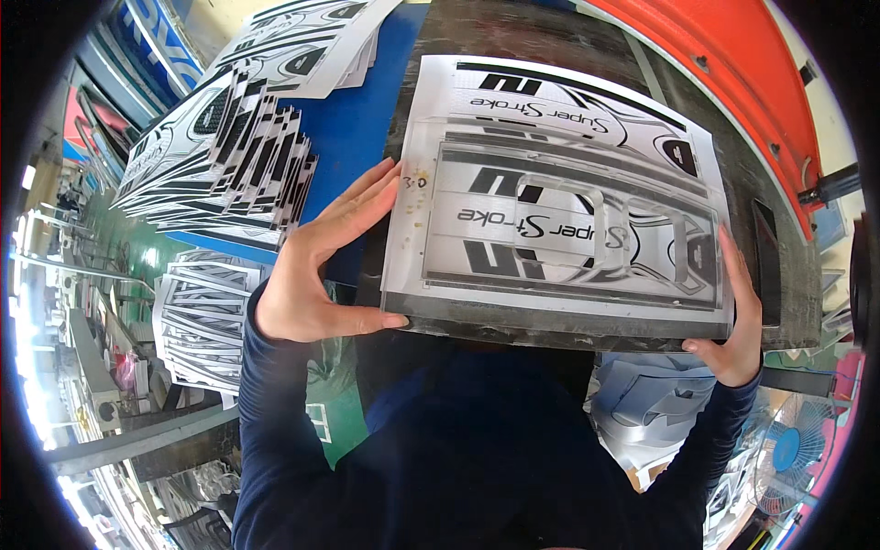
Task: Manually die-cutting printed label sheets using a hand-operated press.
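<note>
A clear plastic cutting die (414,240) with raised rectangular outlines lies over a white sheet (438,84) printed in black and grey. Lettering and stripes on the sheet show through it. My left hand (316,252) grips the die's left end, fingers along the side and thumb at the near corner. At the right end, my right hand (739,312) holds the edge with fingers up the side and thumb at the near edge. Both rest on a dark, worn board (513,332). Whether the hands also pinch the sheet is hidden.
Fanned stacks of printed sheets (215,156) lie on a blue surface (353,119) to the left. More cut sheets (206,316) sit lower down. A red machine part (733,64) arches over the far right. Scrap (651,394) hangs below the board, near a blue fan (788,449).
</note>
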Available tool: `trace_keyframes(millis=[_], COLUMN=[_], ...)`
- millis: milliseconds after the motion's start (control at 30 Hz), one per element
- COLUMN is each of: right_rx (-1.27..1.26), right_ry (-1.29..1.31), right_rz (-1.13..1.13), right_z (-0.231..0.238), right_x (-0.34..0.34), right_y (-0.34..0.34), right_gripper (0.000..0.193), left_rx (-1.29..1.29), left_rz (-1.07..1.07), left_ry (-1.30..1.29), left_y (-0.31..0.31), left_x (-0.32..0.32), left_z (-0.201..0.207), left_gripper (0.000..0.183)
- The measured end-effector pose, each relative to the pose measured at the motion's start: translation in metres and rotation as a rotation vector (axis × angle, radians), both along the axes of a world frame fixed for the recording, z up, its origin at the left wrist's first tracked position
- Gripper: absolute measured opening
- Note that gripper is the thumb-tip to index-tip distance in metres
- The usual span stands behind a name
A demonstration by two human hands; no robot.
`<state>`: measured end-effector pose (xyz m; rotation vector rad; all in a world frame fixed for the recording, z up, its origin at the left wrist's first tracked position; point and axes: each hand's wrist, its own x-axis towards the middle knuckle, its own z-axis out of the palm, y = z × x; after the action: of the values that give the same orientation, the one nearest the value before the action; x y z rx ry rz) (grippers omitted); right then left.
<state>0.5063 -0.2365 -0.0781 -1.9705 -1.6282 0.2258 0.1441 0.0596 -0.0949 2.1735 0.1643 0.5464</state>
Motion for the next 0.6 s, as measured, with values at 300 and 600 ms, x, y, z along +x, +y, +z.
trace_keyframes(millis=[300, 600], right_rx=[-0.016, 0.385], right_ry=[0.004, 0.253], right_rz=[-0.001, -0.191], right_z=[0.001, 0.028], right_x=[-0.001, 0.072], right_y=[0.001, -0.002], right_gripper=[0.113, 0.099], left_rx=[0.039, -0.321], left_rz=[0.034, 0.227], left_ry=[0.014, -0.154], left_y=[-0.003, -0.016], left_x=[0.000, 0.004], left_z=[0.002, 0.004], left_gripper=[0.108, 0.133])
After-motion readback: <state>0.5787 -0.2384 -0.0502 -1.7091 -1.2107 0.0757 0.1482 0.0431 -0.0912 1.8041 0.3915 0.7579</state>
